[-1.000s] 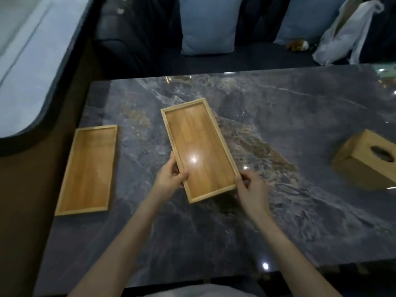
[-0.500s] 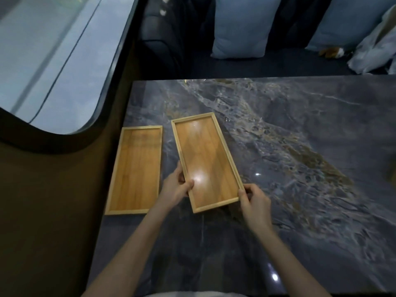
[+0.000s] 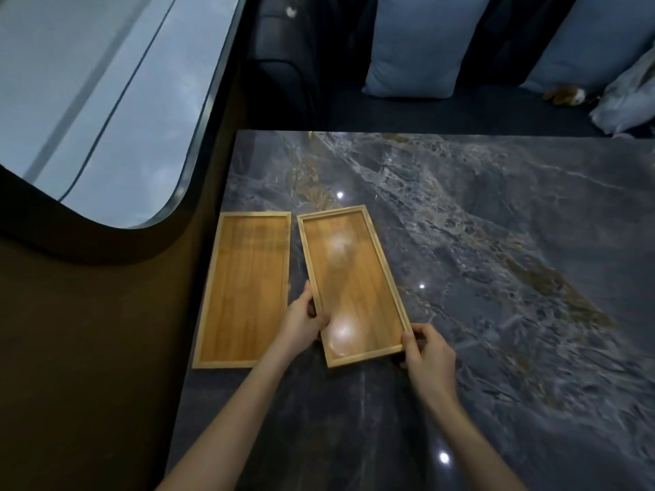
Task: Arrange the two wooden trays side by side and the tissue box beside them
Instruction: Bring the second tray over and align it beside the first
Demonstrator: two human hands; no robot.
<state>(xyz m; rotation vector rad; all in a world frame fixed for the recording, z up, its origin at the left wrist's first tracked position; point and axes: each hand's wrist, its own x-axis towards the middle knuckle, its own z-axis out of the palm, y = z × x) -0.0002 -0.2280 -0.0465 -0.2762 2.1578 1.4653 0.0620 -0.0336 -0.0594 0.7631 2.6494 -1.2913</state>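
Note:
Two long wooden trays lie on the dark marble table [image 3: 478, 242]. The left tray [image 3: 244, 288] rests flat along the table's left edge. The right tray [image 3: 351, 281] sits just beside it, slightly skewed, its far end close to the left tray's corner. My left hand [image 3: 301, 322] grips the right tray's left rim near the front. My right hand [image 3: 427, 352] holds its front right corner. The tissue box is out of view.
A curved window and brown wall border the table on the left. Behind the table runs a dark sofa with a blue cushion [image 3: 414, 47], a small plush toy [image 3: 567, 95] and a white bag [image 3: 627, 97].
Both hands have carried the right tray leftward, from the table's middle to right beside the left tray. My view swung left, so the tissue box dropped out of frame.

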